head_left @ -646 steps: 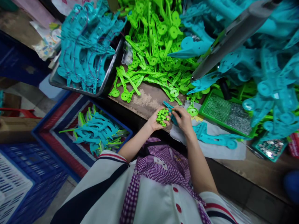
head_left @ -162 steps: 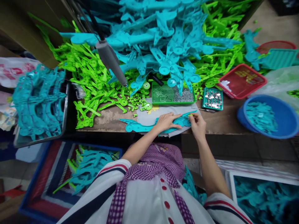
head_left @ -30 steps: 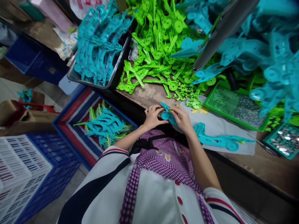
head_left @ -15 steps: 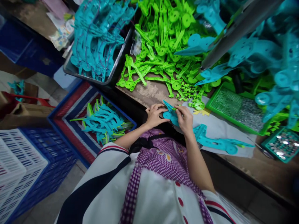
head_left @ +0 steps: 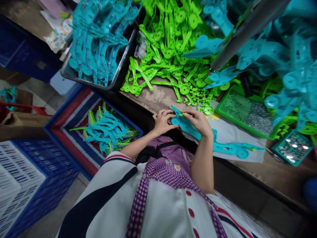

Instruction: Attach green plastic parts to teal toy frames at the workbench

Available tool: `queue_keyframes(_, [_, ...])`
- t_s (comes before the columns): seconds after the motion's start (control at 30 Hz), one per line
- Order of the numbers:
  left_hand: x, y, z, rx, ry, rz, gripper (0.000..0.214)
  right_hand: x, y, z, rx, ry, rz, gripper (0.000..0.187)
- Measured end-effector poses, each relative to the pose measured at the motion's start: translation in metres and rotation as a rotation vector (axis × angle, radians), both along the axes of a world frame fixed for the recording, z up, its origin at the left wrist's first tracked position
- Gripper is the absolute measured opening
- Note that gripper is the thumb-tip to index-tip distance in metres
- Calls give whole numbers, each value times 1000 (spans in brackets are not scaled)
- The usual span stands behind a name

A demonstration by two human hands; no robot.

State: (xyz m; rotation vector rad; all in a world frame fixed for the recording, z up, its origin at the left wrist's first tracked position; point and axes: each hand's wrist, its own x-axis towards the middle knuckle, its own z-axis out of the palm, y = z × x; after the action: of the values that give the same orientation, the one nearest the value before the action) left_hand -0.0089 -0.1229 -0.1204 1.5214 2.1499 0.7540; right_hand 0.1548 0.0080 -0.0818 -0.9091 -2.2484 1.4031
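Directly under the right grip [head_left: 200, 121] runs the blue part [head_left: 190, 129].

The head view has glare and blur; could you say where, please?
In the head view, glare glints off silvery discs in the teal tray; the grey pole looks soft, and a blue shape at the right edge dim and blurred.

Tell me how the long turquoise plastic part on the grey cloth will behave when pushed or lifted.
The long turquoise plastic part is probably stiff, given its firm, clean-edged shape. Its slim outline suggests little weight for its length. Lying flat, it would likely slide rather than roll.
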Motion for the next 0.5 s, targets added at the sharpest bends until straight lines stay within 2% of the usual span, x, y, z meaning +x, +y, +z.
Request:
queue_keyframes(0.2, [0, -1, -3, 3, 8, -16, 50, -8, 12, 5, 49, -41, 86, 25])
queue_keyframes(0.4, [0, -1, -4, 34, -7, -25, 50, -1, -10, -4, 83, 45, -84, 28])
queue_keyframes(0.5, [0, -1, -4, 31, -3, -24, 50, 1, -19, -9, 147, 29, -71, 28])
